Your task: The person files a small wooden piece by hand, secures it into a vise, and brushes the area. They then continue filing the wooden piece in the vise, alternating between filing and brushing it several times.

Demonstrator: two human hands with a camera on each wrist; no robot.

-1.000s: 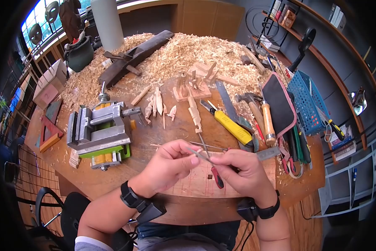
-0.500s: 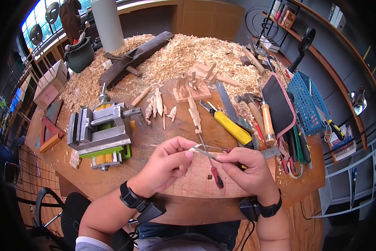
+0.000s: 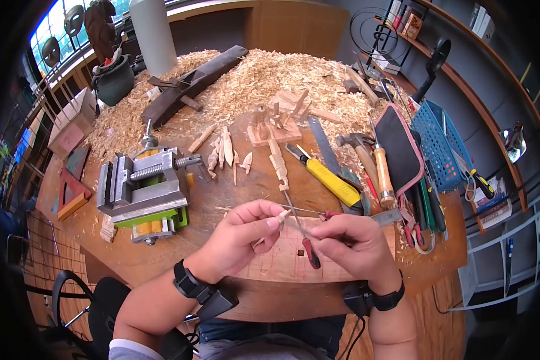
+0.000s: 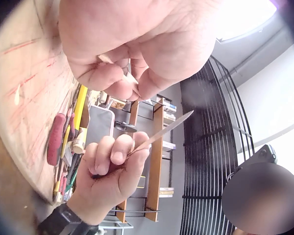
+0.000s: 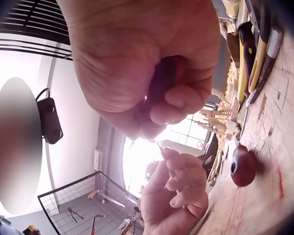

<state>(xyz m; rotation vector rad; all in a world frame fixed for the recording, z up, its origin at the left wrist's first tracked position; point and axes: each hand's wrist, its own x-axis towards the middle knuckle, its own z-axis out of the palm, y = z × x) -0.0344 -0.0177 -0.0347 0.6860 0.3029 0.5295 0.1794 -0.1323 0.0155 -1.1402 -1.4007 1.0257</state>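
Observation:
Between thumb and fingertips, my left hand (image 3: 240, 240) pinches a small pale wood piece (image 3: 283, 216). My right hand (image 3: 355, 245) grips a slim metal tool (image 4: 166, 128) whose narrow tip points toward the left hand. In the right wrist view the tool's dark red handle (image 5: 167, 78) lies inside the curled fingers. Only a small gap parts the tool's tip from the left fingertips in the left wrist view. Below the hands, a red-and-black handled tool (image 3: 310, 254) lies on a board with red lines (image 3: 270, 264).
At the left stands a metal vise (image 3: 147, 186). Small carved pieces (image 3: 228, 147) and a yellow cutter (image 3: 333, 181) lie beyond the hands. A hammer (image 3: 360, 147), a wooden-handled tool (image 3: 384, 177) and a blue basket (image 3: 437, 144) are at the right; wood shavings (image 3: 294, 69) cover the back.
The right hand's tool has drawn back from the wood piece, and its blade now slants lower. The left hand's wood piece has turned slightly and shows more plainly.

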